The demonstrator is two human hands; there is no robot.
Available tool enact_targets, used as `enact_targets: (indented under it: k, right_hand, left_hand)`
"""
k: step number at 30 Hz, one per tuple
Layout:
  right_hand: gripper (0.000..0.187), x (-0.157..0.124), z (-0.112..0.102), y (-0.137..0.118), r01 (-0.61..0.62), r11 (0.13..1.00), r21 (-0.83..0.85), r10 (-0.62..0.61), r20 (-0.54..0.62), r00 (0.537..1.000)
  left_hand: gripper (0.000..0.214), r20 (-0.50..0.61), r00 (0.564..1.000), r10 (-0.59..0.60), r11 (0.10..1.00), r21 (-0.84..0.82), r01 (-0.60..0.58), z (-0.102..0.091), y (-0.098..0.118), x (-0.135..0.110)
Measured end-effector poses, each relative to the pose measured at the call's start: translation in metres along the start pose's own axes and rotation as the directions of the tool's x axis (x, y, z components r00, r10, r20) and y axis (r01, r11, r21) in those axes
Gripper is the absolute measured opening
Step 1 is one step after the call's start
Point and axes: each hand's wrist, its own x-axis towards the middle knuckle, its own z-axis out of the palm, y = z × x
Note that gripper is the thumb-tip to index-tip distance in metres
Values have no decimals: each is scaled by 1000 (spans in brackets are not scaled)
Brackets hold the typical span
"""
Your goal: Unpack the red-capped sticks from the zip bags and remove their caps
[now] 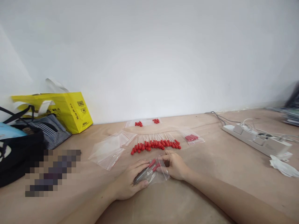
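My left hand (129,182) and my right hand (175,166) both grip a small clear zip bag (149,174) lying on the wooden table (210,174). Inside the bag are a few glass droppers with red bulbs (153,165). My left fingers close on the bag's lower end, my right fingers pinch its opening. Just beyond my hands lies a row of several red-bulbed droppers (155,143).
Empty clear bags (108,149) lie at the left of the row. A filled bag (191,137) sits at its right, another (146,122) behind. Yellow bag (67,110) and striped bag (46,130) at far left. A white power strip (254,138) with cables lies at right.
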Motion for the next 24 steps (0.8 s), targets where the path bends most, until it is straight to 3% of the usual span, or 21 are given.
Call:
enact_targets:
  k: [8,11,16,19,24]
  right_hand:
    - [20,0,2,2,82,997,8,-82,9,997]
    - [24,-1,4,4,75,996,49,-74,-18,997]
    - [30,-1,3,2,69,997,-23,-69,19,997]
    - [27,-1,2,1,69,997,46,-69,9,998]
    - [44,0,2,5,57,994,94,-61,31,998]
  left_hand:
    - [54,10,1000,-21,1000,4,20,4,-5,0]
    - [54,18,1000,-17,1000,-7,17,3,-3,-1]
    - [53,31,998,-46,999,-15,46,0,1,-1]
    - [55,48,996,-76,997,-5,76,0,0,-1]
    - [56,22,999,-47,999,-5,48,5,-8,-1]
